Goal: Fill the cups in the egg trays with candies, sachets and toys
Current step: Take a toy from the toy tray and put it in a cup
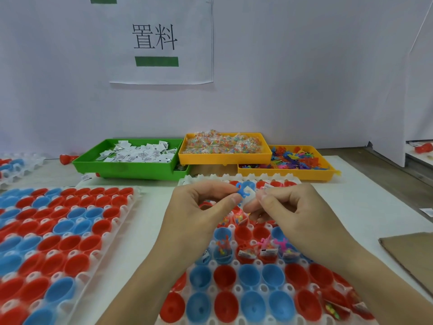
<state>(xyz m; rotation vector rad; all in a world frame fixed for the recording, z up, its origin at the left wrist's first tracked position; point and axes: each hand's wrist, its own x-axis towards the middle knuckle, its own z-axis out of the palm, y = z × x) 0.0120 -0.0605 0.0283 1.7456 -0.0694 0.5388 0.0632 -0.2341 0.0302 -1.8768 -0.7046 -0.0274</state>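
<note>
**Between two sets of fingertips: a blue toy and a white sachet**

Between the thumb and forefinger of the left hand (199,207) a small blue toy (242,187) is pinched, with a white sachet (248,195) pressed against it. The left fingers are curled in tightly, and only a narrow gap is left at the pinch. The same small bundle is met from the other side by the fingertips of the right hand (295,207), whose fingers are also curled; a second bit of clear wrapping appears to be held at its forefinger, though exactly what is gripped cannot be told.

Directly beneath the fingers an egg tray (234,261) of red and blue cups is laid. The cups just below the fingertips are already loaded with candies, sachets and pink and orange toys; the rows nearer the wrists are seen mostly bare.

To the left of the left hand, a second egg tray (131,198) of red and blue cups is set.

Beyond the fingertips three bins are ranged against the wall: a green bin (121,168) of white sachets, a yellow bin (222,158) of wrapped candies stacked higher, and another yellow bin (285,173) of mixed coloured toys.

To the right of the right hand, a piece of cardboard (410,256) is seen at the table edge.
</note>
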